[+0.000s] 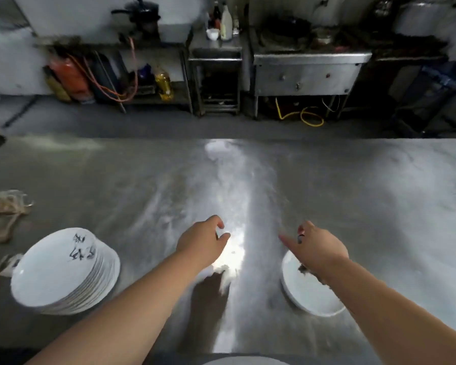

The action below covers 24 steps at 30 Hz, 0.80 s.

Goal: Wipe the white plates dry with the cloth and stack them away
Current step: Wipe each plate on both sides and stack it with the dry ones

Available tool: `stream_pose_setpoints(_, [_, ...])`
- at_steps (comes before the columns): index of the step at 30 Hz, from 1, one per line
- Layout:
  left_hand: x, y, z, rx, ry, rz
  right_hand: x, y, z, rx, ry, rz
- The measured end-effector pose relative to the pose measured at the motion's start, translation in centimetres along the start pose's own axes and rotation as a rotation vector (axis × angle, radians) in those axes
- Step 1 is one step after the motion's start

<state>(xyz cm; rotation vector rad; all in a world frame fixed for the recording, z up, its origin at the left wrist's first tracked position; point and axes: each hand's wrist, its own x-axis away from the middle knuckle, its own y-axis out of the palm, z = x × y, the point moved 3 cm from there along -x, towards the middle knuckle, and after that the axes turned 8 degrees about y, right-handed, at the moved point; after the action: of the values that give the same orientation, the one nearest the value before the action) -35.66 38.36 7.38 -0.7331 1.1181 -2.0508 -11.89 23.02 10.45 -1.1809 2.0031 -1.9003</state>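
Currently showing, near to far.

- **6 o'clock, at the lower edge:** the rim of one white plate (244, 361) is peeking in. Its condition is unclear.
- **8 o'clock:** a stack of white plates (63, 272) is sitting on the worktop (379, 206), the top one carrying black writing. Whether they are wiped cannot be told.
- **4 o'clock:** a single white plate (308, 293) is lying flat, partly under the right forearm.
- **11 o'clock:** the left hand (204, 242) is hovering with its fingers loosely curled. Its grip is released and it is holding nothing.
- **1 o'clock:** the right hand (320, 247) is pointing its forefinger inward. A small dark thing is showing by the thumb, so its grip cannot be told.
- **9 o'clock, well apart from both hands:** a frayed beige cloth (3, 214) is lying in a heap.

Judgement: neither hand is holding the cloth or a plate, so no wiping is going on. The loose plates are probably waiting to be dried and stacked.
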Motion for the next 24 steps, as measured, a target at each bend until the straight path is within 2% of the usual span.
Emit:
stream_pose_setpoints(7, [9.1,-12.6,-14.1,0.034,-0.216,0.261,5.9,5.2,-20.9,0.007,-0.311,-0.102])
stream_pose_setpoints(12, [15.2,-16.8,-23.3,0.005,-0.382,0.346,11.1,9.7,-31.7,0.042,-0.483,-0.143])
stream_pose_setpoints(16, [18.3,-17.2,-29.7,0.011,-0.5,0.342,13.4,14.0,-36.4,-0.005,-0.515,-0.214])
stream_pose_setpoints(20, [19.4,-16.5,-34.1,0.133,-0.598,0.338,13.7,17.2,-38.6,-0.056,-0.485,-0.246])
stream_pose_setpoints(24, [19.0,-15.5,-36.5,0.151,-0.606,0.256,13.9,18.6,-39.5,-0.068,-0.399,-0.26])
